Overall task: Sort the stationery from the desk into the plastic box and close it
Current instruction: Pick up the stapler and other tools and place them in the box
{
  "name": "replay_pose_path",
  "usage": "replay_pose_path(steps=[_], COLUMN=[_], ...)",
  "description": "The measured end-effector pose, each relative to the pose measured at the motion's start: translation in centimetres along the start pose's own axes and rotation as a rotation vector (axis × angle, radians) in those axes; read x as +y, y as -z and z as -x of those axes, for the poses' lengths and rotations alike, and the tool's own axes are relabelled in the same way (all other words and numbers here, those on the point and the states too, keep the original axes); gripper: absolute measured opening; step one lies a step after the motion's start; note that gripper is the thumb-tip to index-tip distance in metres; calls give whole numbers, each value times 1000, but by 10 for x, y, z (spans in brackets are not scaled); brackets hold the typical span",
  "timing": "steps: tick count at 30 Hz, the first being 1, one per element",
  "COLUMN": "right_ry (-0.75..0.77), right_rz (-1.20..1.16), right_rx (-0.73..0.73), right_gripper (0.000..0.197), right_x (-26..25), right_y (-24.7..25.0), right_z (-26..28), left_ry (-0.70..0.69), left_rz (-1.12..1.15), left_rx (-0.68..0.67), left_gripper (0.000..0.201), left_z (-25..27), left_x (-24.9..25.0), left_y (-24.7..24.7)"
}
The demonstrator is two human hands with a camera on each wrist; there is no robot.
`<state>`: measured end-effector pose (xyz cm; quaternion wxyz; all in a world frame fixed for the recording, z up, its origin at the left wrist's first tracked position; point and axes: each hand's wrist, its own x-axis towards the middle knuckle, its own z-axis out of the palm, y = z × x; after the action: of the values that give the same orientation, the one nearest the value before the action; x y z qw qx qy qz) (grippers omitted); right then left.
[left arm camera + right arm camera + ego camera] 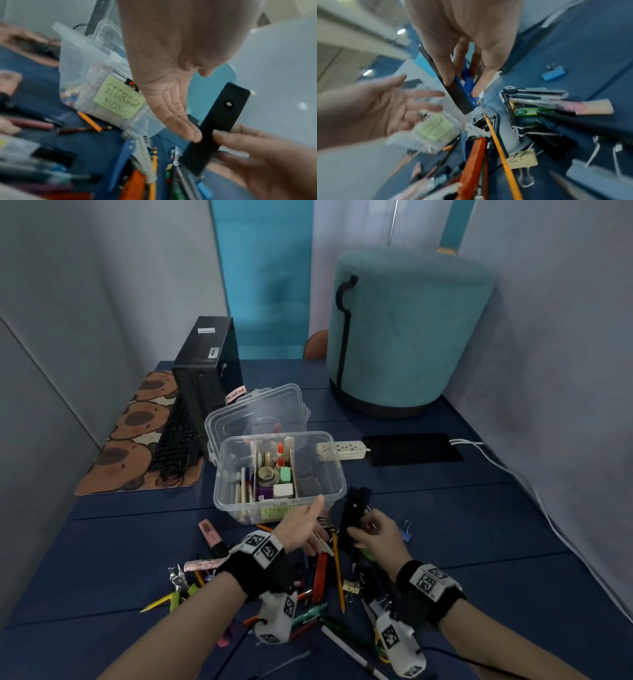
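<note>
The clear plastic box [337, 474] stands open mid-desk, partly filled, with its lid [257, 409] tipped up behind it. A green "STORAGE BOX" note [120, 102] is stuck on the front. My right hand [373, 529] grips a flat black tool [354, 508] with a blue underside [465, 83], held upright just right of the box. My left hand [308, 525] is open with straight fingers [180, 125] that reach the tool's edge. A heap of stationery lies under both hands: an orange cutter [321, 575], a yellow pencil [338, 573] and a pink highlighter [209, 532].
A black computer tower [205, 364], a keyboard [178, 440] and a brown mat [133, 440] sit left of the box. A teal stool [411, 330] stands at the back right. A power strip [342, 448], a black pad [414, 451] and a white cable [534, 491] lie to the right.
</note>
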<state>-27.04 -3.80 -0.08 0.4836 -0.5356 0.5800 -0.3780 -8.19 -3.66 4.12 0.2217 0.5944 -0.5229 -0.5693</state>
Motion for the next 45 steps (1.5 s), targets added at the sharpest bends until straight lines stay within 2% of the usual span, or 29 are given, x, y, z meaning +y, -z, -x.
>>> replay_pose_path(steps=[3, 5, 8, 10, 12, 13, 15, 17, 19, 21, 24, 26, 28, 29, 31, 32, 33, 35, 38, 42, 45], right_ry=[374, 543, 664, 676, 645, 589, 374, 98, -126, -208, -16, 168, 346, 459, 688, 745, 730, 605, 518, 539, 584], right_rz=[325, 490, 620, 679, 682, 662, 594, 530, 555, 563, 668, 788, 885, 927, 1039, 1124, 1209, 1358, 1476, 1358, 1180], right_rx=[8, -22, -106, -150, -155, -144, -98, -44, -36, -75, -176, -285, -397, -439, -559, -610, -658, -699, -653, -609, -681], right_gripper=[21, 16, 14, 16, 20, 25, 31, 24, 14, 5, 12, 5, 24, 32, 40, 40, 39, 37, 32, 29, 29], right_x=[-6, -7, -3, -2, -4, -4, -4, 5, 18, 29, 31, 27, 20, 18, 21, 21, 22, 21, 16, 1, -14], right_y=[-4, -5, -5, -6, -4, 0, 15, 39, 57, 58, 35, 12, -15, -27, -50, -60, -67, -75, -86, -114, -147], right_z=[11, 17, 22, 25, 27, 25, 16, 1, -8, -8, 4, 14, 25, 28, 33, 35, 36, 38, 36, 30, 31], left_ry=[135, 223, 294, 306, 265, 237, 186, 153, 105, 71, 24, -7, -46, -57, -41, -29, -29, -62, -108, -189, -230], left_rz=[278, 400, 450, 434, 423, 407, 363, 343, 316, 305, 366, 436, 524, 569, 631, 638, 639, 632, 661, 651, 675], left_rx=[-131, -226, -399, -400, -342, -314, -269, -225, -190, -160, -153, -121, -74, -47, 23, 67, 104, 159, 255, 502, 689], left_gripper=[82, 87, 66, 45, 31, 32, 51, 59, 56, 56, 69, 69, 60, 48, 24, 26, 27, 27, 24, 25, 19], left_z=[8, 11, 18, 20, 22, 22, 22, 23, 28, 36, 49, 56, 61, 66, 72, 74, 78, 86, 97, 99, 97], left_x=[15, 17, 12, 7, 1, -2, -8, -13, -16, -17, -19, -20, -20, -16, -13, -14, -15, -16, -23, -34, -47], left_y=[-2, 0, 2, 1, 0, 1, 7, 13, 19, 26, 39, 45, 50, 51, 58, 64, 71, 85, 108, 131, 143])
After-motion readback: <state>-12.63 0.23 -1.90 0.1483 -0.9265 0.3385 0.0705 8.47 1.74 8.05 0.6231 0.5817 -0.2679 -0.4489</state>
